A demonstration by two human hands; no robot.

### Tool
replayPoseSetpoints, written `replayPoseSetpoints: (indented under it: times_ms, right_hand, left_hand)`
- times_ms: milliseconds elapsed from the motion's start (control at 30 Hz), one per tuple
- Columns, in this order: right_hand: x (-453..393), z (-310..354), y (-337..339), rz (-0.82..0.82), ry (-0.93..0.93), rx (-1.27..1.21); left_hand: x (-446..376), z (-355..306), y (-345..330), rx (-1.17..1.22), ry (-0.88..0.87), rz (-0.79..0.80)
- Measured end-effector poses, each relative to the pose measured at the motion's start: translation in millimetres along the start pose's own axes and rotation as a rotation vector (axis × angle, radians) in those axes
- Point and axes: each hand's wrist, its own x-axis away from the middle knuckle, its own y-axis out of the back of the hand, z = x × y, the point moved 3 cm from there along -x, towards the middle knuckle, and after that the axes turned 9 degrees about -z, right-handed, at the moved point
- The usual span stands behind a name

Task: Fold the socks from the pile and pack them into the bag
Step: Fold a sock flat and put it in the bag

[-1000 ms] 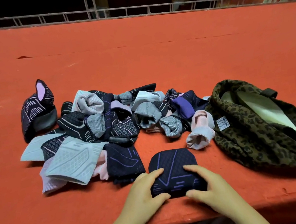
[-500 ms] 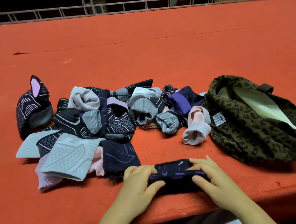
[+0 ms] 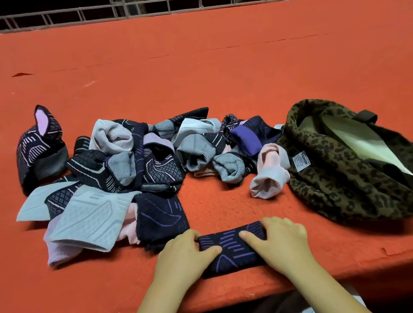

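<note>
Both hands press a folded sock at the table's near edge.
Left hand (image 3: 186,258) and right hand (image 3: 280,244) curl fingers over the ends of the navy knit sock (image 3: 231,251), a flat rectangle on the red felt table (image 3: 214,74).

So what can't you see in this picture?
- Head view: inside of the leopard bag, hidden by its own folded rim and shadow.
- Socks low in the pile, covered by upper ones.
- Ends of the navy sock, under the left hand and right hand.
</note>
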Motion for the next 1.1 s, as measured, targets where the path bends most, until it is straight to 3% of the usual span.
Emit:
replayPoseSetpoints:
  times_ms: [100,167,267,367,467,600,833,967,1100]
  right_hand:
    - [2,0,-4,0.055,0.017,0.002]
    - [6,-4,-2,0.052,-0.013,-0.342]
    - [9,-8,17,0.027,-0.119,-0.944]
    - [-5,-24,62,-0.132,-0.142,-1.056]
    - [-20,-54,113,-0.258,-0.127,-1.004]
    - [-43,-109,165,-0.306,-0.202,-0.957]
    - [-127,-194,164,-0.115,-0.314,-1.014]
    - [-166,-215,137,0.051,-0.448,-1.123]
    - [-195,-221,106,0.122,-0.383,-0.922]
  left_hand:
    - [-3,-1,0,0.034,0.008,0.174]
    - [0,-3,-3,0.233,0.028,0.230]
    - [3,-28,-4,0.720,0.083,0.204]
    - [-9,-82,4,0.934,0.005,0.112]
    - [-30,-142,8,0.890,-0.124,0.074]
    - [-49,-225,-7,0.835,-0.268,0.149]
    - [-101,-319,-46,0.797,-0.225,0.323]
    - [-139,-326,-72,0.677,-0.124,0.396]
    - [-165,-316,-92,0.434,-0.089,0.436]
